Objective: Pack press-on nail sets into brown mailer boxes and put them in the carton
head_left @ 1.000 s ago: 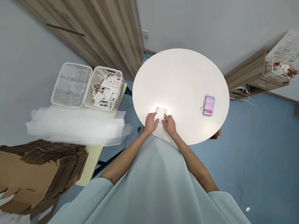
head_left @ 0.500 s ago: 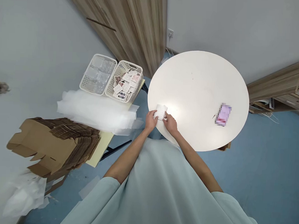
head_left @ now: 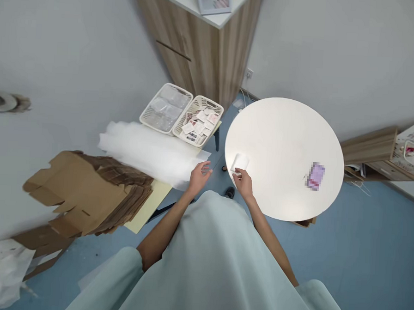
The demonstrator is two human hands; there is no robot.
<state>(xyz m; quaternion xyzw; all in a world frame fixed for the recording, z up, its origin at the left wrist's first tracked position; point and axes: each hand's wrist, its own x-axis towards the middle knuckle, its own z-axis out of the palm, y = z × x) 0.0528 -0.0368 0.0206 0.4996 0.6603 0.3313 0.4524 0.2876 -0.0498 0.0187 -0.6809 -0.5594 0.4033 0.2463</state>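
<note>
At the left rim of the round white table [head_left: 284, 145] lies a small white wrapped packet [head_left: 241, 161]. My right hand [head_left: 244, 182] has its thumb and fingers closed on the packet's near edge and covers that corner. What is inside the wrapping cannot be seen. My left hand [head_left: 198, 177] is in the air between the table and a side table, fingers apart and nothing in them. It is nearest to the right end of a stack of white foam sheets [head_left: 151, 150].
Two white baskets [head_left: 181, 119] stand behind the sheets, one with clear packages, one with printed cards. Flattened cardboard boxes [head_left: 87, 190] are piled to the left. A blurred purple item [head_left: 316, 176] lies on the round table's right side. A wooden cabinet [head_left: 198, 48] stands behind.
My left hand has let go of the packet and moved left toward the foam sheets, its fingers opening. My right hand stays at the packet. The view has shifted.
</note>
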